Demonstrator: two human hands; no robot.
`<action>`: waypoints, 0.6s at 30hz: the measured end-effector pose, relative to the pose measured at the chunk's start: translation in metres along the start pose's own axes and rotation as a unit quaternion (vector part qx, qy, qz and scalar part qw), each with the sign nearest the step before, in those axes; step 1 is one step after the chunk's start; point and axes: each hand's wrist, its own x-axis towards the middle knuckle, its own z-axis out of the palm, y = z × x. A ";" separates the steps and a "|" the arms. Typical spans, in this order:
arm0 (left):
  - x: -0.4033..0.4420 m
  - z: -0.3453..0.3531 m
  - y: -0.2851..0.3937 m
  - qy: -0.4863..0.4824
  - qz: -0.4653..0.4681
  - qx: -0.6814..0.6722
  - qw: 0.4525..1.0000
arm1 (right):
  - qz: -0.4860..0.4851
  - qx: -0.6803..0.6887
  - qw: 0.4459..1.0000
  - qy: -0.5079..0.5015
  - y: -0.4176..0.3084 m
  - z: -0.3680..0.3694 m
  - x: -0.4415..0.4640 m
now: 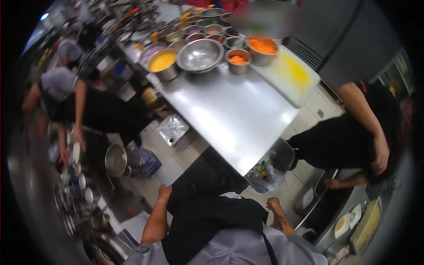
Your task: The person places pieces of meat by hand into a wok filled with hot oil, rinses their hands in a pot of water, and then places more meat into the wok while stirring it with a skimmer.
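My left hand (164,191) hangs low at my side with its fingers curled in, over the dark floor mat's edge. Nothing shows in it. On the other side my right hand (273,203) hangs beside my black apron (207,221), its fingers also curled, with no object visible. Both are apart from the steel table (221,115) in front of me. Nearest to the right hand is a bin (282,154) lined with clear plastic and holding scraps. The dark mat (194,176) lies between me and the table.
Steel bowls (200,55), a pot of yellow liquid (162,62) and containers of orange pieces (263,46) crowd the table's far end, by a stained white cutting board (289,75). Co-workers stand left (62,88) and right (362,119). A large pot (116,160) is at left.
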 end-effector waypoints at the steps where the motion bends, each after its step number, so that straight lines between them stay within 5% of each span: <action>1: -0.007 -0.003 -0.010 -0.002 -0.019 -0.001 1.000 | -0.001 -0.021 1.000 0.000 -0.011 0.001 -0.003; 15: -0.074 -0.018 -0.136 0.006 -0.184 -0.098 0.978 | -0.116 -0.147 0.982 -0.009 -0.082 0.054 -0.038; 18: -0.054 -0.009 -0.158 -0.071 -0.192 -0.156 0.966 | -0.119 -0.167 0.979 -0.002 -0.079 0.064 -0.045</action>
